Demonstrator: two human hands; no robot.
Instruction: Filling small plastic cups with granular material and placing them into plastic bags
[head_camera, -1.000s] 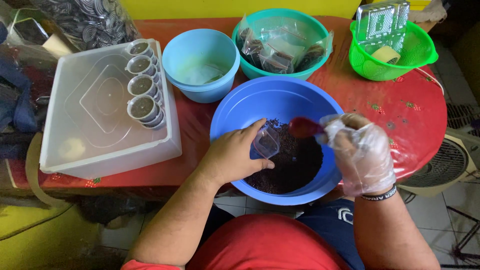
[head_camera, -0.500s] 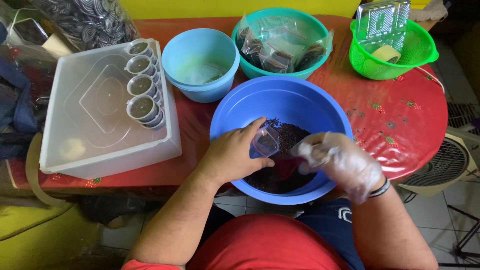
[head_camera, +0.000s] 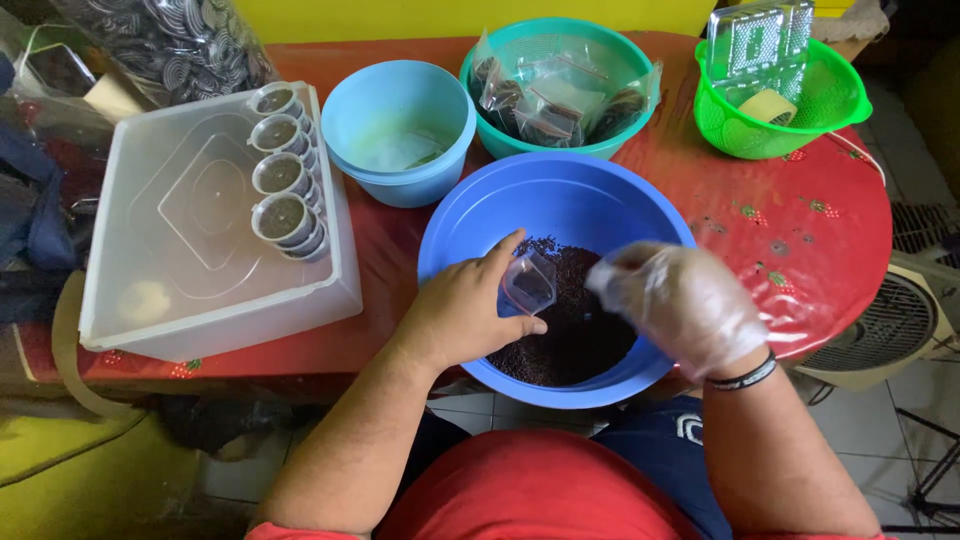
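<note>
1. Far to the left of both hands, a clear plastic tray (head_camera: 180, 250) sits on the red desk (head_camera: 800, 230), with four small filled cups (head_camera: 280, 165) lined along its near-hand edge.
2. The left hand (head_camera: 460, 315) is bare and curled around a small clear plastic cup (head_camera: 528, 284), pinching it between thumb and fingers and tilting it over the big blue bowl (head_camera: 560, 205). I would judge the cup to be light, thin and easily crushed, so the rim and side walls seem the safest hold.
3. Below the hands, dark loose grains (head_camera: 580, 320) fill the bowl's bottom; they look dry and likely to scatter.
4. The right hand (head_camera: 685, 305), in a thin clear glove, is closed just right of the cup. Whatever it grips is hidden beneath the glove and fingers, so I cannot tell what it holds.
5. Beyond the hands stand a light blue bowl (head_camera: 400, 130) and a teal bowl (head_camera: 560, 85) holding small bags; further right, a green basket (head_camera: 780, 100) is partly cut off at the top.
</note>
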